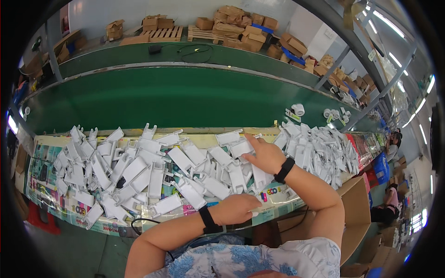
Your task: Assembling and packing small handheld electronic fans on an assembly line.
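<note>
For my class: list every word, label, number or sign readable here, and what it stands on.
I give only places, not wording.
Printed table covering: dark lettering along its front-left edge; multicoloured lettering right of the left hand.
White pillar: a mark, too blurred to read.
Cardboard boxes: any print is too small to read.
White plastic parts: no lettering discernible.

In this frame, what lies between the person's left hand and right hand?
White plastic parts, as the head view shows, lie between the left hand, nearer the body, and the right hand, farther forward.
</note>
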